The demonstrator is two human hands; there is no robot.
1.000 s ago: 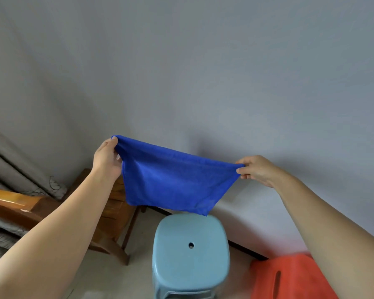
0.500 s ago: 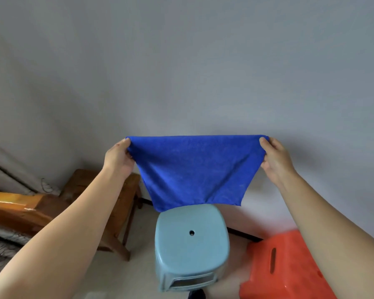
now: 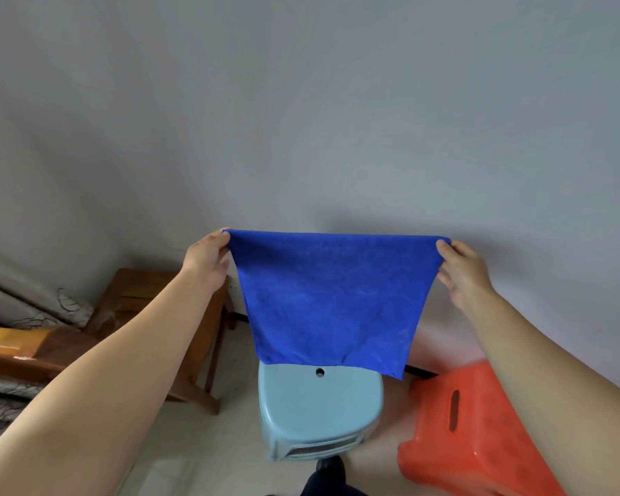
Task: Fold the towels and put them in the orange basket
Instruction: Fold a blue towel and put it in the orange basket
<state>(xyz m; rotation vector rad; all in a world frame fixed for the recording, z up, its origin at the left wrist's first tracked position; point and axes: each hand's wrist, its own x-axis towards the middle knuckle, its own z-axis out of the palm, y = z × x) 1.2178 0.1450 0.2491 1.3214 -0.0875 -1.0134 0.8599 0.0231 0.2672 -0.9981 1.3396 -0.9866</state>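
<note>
Blue microfibre towel (image 3: 332, 302) held stretched by its top corners, above the stool.

Pinched at one top corner by left hand (image 3: 206, 259), at the other by right hand (image 3: 460, 272); hanging flat, lower edge just over pale blue plastic stool (image 3: 319, 406); orange plastic basket (image 3: 469, 427) low right, near the stool; brown wooden chair (image 3: 151, 309) left; likely risk: a corner slipping from a light pinch, or edges mismatched in folding, giving a crooked fold.
</note>
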